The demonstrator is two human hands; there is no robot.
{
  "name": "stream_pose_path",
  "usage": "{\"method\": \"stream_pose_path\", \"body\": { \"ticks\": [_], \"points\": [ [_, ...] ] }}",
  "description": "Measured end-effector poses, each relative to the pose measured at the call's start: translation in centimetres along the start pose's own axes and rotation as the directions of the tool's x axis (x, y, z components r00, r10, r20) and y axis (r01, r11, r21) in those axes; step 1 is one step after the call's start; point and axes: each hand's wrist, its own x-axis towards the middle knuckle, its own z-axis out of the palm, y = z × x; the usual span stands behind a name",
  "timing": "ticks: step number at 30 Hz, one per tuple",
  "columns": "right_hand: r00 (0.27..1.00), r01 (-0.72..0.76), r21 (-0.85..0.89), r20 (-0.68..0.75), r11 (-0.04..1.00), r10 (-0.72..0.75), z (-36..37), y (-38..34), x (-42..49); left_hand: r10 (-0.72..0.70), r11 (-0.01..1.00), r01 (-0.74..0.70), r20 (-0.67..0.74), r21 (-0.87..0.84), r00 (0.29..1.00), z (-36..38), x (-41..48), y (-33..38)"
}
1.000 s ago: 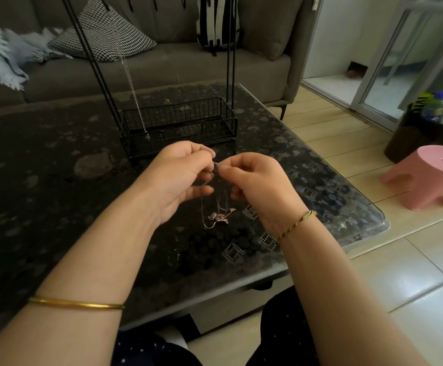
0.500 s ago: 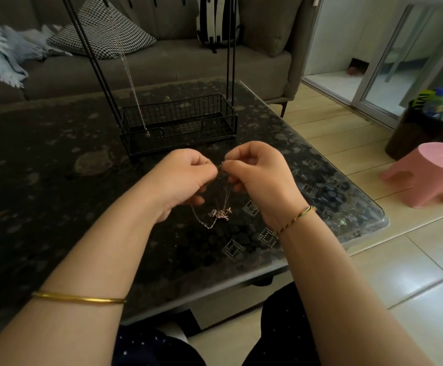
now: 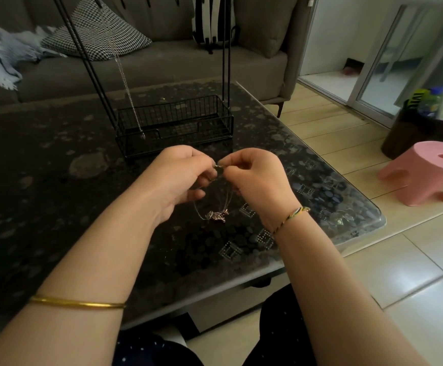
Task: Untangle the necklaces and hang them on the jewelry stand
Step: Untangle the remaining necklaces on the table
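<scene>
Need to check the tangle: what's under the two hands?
A tangled pendant cluster on thin chains; whether it touches the table is unclear. The left hand and right hand hide most of the chains' tops.

single view, head-worn, wide-angle, set above and behind the forearms, facing forward and down across a dark glass table (image 3: pixel 56 207). very close to the left hand (image 3: pixel 178 178) and right hand (image 3: pixel 254 180), both pinching the necklaces (image 3: pixel 216 215) at frame centre, arms running in from the lower edge. farther off: jewelry stand (image 3: pixel 178 120) just beyond the hands, sofa (image 3: pixel 162 70) along the top edge, tiled floor (image 3: pixel 413 260) and pink stool (image 3: pixel 426 173) at the right.
</scene>
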Motion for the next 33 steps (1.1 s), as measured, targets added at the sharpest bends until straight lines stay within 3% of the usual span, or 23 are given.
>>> {"method": "stream_pose_path", "body": {
  "ticks": [4,10,14,19,25,33],
  "points": [
    [0.999,0.000,0.051,-0.054,0.999,0.002,-0.37,0.03,0.02,-0.034,0.997,0.035,0.027,-0.068,0.999,-0.48,-0.07,0.09],
    [0.997,-0.041,0.222,-0.059,0.974,0.055,-1.03,-0.07,0.11,-0.023,0.998,0.024,-0.012,0.056,1.000,-0.67,-0.06,-0.10],
    [0.998,-0.049,0.304,-0.025,0.951,0.059,-0.88,-0.14,0.08,-0.031,0.999,0.029,0.053,0.038,0.998,-0.57,-0.02,-0.11],
    [0.999,-0.036,0.343,0.012,0.938,0.034,-0.76,-0.35,0.15,-0.001,0.983,-0.018,0.099,0.183,0.995,-0.35,0.03,-0.52],
    [1.000,-0.015,0.242,-0.010,0.970,0.018,-0.62,-0.56,0.10,-0.019,1.000,0.019,0.011,0.010,1.000,-0.61,0.19,-0.46],
    [0.994,-0.090,0.271,0.081,0.958,0.070,-0.57,-0.43,0.01,0.007,1.000,-0.010,-0.153,-0.019,0.988,-0.36,0.42,-0.59]
  ]
}}
